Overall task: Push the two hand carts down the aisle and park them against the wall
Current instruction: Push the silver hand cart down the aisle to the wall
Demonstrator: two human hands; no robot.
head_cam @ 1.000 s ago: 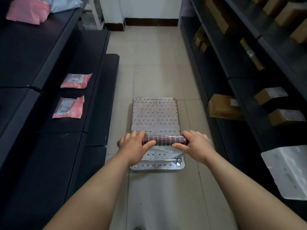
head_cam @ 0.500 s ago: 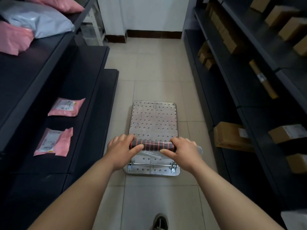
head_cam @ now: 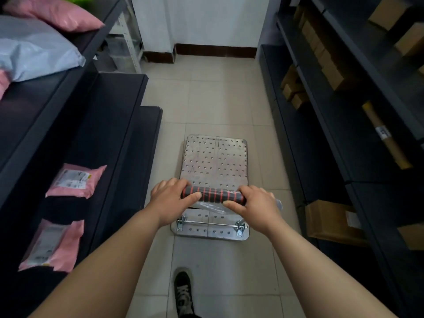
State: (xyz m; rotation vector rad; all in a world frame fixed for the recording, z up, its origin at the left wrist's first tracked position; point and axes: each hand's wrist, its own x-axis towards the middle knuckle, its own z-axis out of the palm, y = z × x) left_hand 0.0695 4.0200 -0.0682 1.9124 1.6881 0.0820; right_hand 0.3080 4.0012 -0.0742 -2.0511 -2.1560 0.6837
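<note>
Cart heading: the hand cart (head_cam: 214,161) lies with its long axis straight down the aisle. Its front edge points at the white wall (head_cam: 202,19) and its handle end is nearest the person.
Cart position: it stands on the pale floor tiles (head_cam: 218,99) between the two runs of dark shelving, a little nearer the left-hand shelves (head_cam: 80,125) than the right-hand shelves (head_cam: 344,111). Its front is well apart from the wall.
Cart look: a flat silvery metal deck with rounded corners, rows of small dimples and a seam down the middle. A thin hinge rod (head_cam: 211,223) on brackets crosses the rear edge.
Handle: the foam grip (head_cam: 213,193) is black with red rings and runs crosswise above the rear of the deck. Crumpled clear plastic (head_cam: 211,206) hangs just under it.
Left hand: the left hand (head_cam: 171,198) clasps the left end of the grip, fingers over the top and thumb along the near side.
Right hand: the right hand (head_cam: 254,203) clasps the right end the same way, thumb pointing inward.
Arms: both bare forearms reach forward and converge on the handle.
Foot: a dark lace-up shoe (head_cam: 182,292) is on the tile behind the cart.
Left shelves: two pink mailers (head_cam: 76,180) lie on a lower shelf, and a grey mailer (head_cam: 34,49) lies higher up.
Right shelves: a cardboard box (head_cam: 330,221) sits low beside the cart, with more boxes further along.
</note>
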